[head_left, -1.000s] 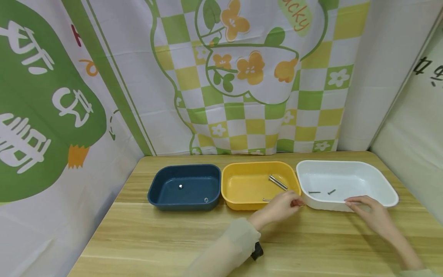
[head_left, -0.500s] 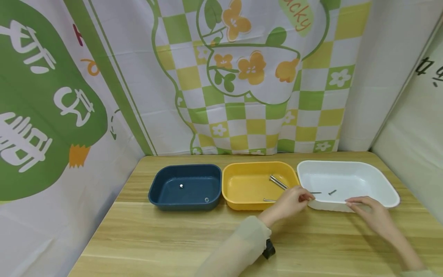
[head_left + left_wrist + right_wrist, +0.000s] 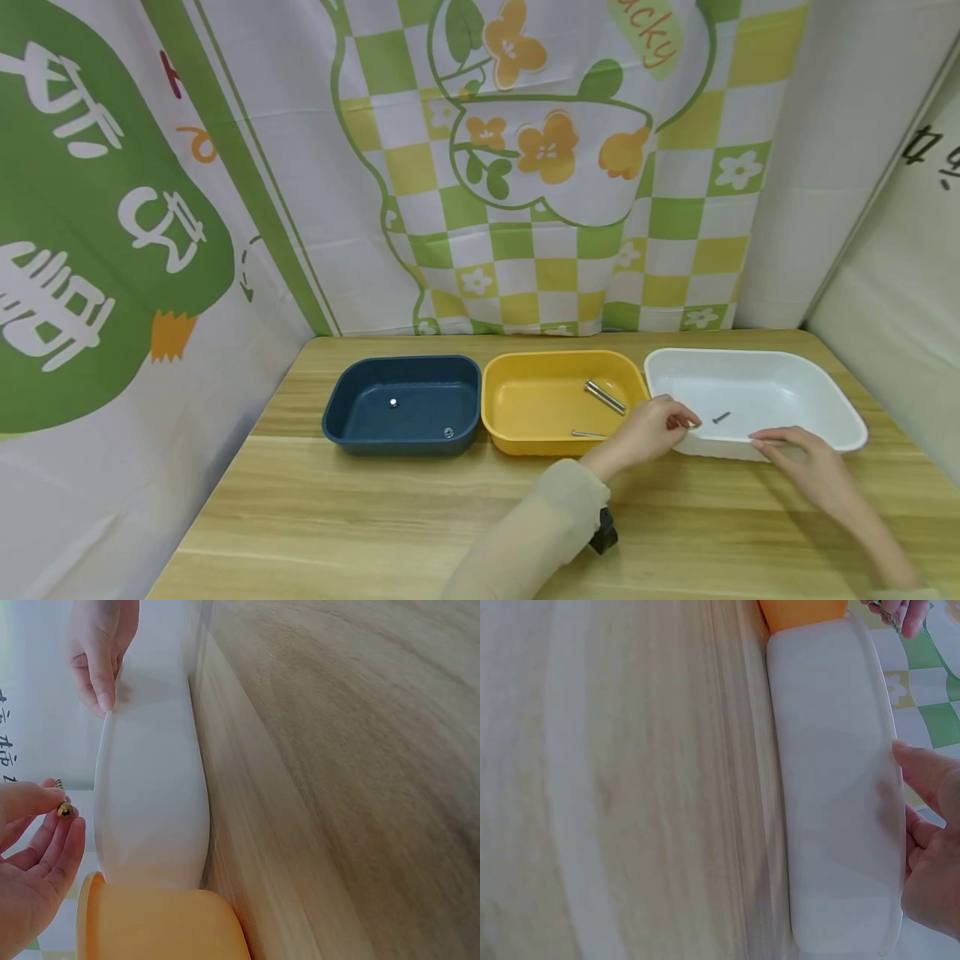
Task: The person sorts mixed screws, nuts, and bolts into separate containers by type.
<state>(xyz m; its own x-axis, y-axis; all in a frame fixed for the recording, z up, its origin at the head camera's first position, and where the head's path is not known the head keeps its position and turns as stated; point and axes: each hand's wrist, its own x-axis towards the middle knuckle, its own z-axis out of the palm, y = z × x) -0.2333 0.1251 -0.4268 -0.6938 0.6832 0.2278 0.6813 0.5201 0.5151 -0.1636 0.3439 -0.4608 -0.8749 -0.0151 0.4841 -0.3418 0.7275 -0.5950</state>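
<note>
My left hand (image 3: 652, 427) is over the front left corner of the white box (image 3: 780, 392). Its thumb and fingers pinch a screw (image 3: 64, 810), whose brass-coloured head and threaded shank show in the left wrist view. With thumb outside and fingers inside, my right hand (image 3: 810, 462) grips the front rim of that box; in the right wrist view the thumb (image 3: 915, 761) lies at the rim. A small grey screw (image 3: 722, 417) lies on the box floor, between the two hands.
Left of the white box stands a yellow box (image 3: 540, 400), holding thick bolts (image 3: 604, 397) and a thin screw (image 3: 588, 433). Farther left, a dark blue box (image 3: 420, 412) contains two small nuts, one nut (image 3: 393, 402) farther back. A printed cloth (image 3: 540, 283) hangs behind the wooden table (image 3: 337, 517).
My left hand has moved right, from the yellow box's front corner to over the white box's edge, and now covers the left screw there. The right hand has stayed at the rim.
</note>
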